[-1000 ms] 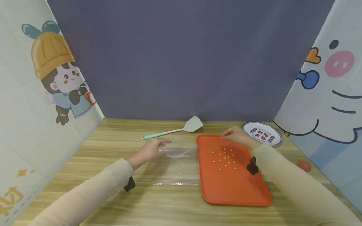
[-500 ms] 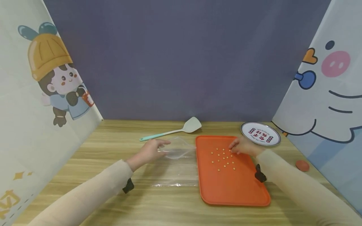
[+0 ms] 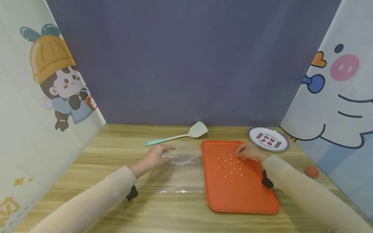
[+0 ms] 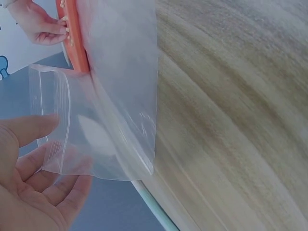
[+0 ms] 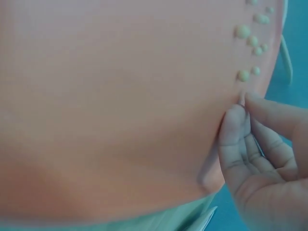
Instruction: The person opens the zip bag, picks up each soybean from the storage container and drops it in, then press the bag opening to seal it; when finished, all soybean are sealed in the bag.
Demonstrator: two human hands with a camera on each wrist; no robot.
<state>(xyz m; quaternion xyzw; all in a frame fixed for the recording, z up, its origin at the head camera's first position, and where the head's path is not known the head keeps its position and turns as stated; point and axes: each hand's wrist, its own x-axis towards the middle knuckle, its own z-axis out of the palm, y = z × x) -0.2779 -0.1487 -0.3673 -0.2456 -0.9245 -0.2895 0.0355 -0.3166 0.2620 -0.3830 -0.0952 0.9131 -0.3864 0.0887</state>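
Note:
My left hand (image 3: pixel 155 158) grips the mouth of a clear zip bag (image 3: pixel 180 178) lying flat on the table. In the left wrist view the thumb is on one side of the bag's lifted mouth (image 4: pixel 96 125) and the fingers are on the other, so the mouth gapes. My right hand (image 3: pixel 249 152) is over the far right part of an orange tray (image 3: pixel 242 197). Several small yellow soybeans (image 3: pixel 231 163) are scattered on that tray. In the right wrist view, thumb and forefinger pinch a soybean (image 5: pixel 242 98), mostly hidden between the fingertips.
A spatula (image 3: pixel 198 130) with a mint handle lies behind the bag. At the back right, a white oval plate (image 3: pixel 268 139) with red print sits near the tray. A reddish round object (image 3: pixel 311 171) is by the right wall (image 3: pixel 329 152). A dark backdrop (image 3: pixel 186 64) closes off the back.
My right hand has come down and to the right onto the soybeans, where its fingertips have closed on one. The left hand has stayed at the bag's mouth.

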